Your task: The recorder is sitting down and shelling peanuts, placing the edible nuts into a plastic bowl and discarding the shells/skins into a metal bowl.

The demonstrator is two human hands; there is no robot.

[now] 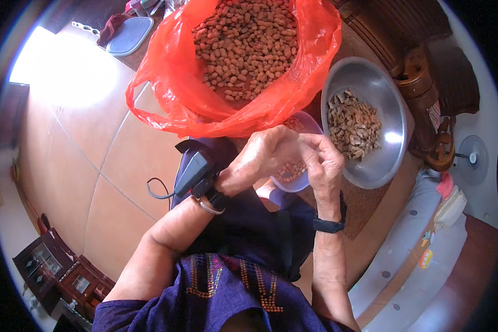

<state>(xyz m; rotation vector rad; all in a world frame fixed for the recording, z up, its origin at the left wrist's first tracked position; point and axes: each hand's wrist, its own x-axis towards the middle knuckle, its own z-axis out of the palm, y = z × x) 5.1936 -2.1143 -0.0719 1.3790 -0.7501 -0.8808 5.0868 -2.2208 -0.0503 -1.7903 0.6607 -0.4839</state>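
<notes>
My left hand [269, 150] and my right hand [324, 159] meet fingertip to fingertip above a light purple plastic bowl [305, 184]. The left one is blurred by motion. Whatever lies between the pinched fingers is too small and hidden to make out. Shelled peanut kernels [291, 171] lie in the bowl, partly covered by my hands. Just beyond, a red plastic bag [178, 97] gapes wide, full of unshelled peanuts [249, 45]. To the right of my right hand, a stainless steel basin [388, 112] holds a heap of broken peanut shells [354, 124].
A carved dark wooden chair [419, 87] borders the basin at right. Below it runs a cloth-covered seat [402, 245] with a white pouch [450, 207]. A bluish lid [129, 36] lies at upper left. Tiled floor [120, 182] stretches left towards a wooden cabinet [66, 269].
</notes>
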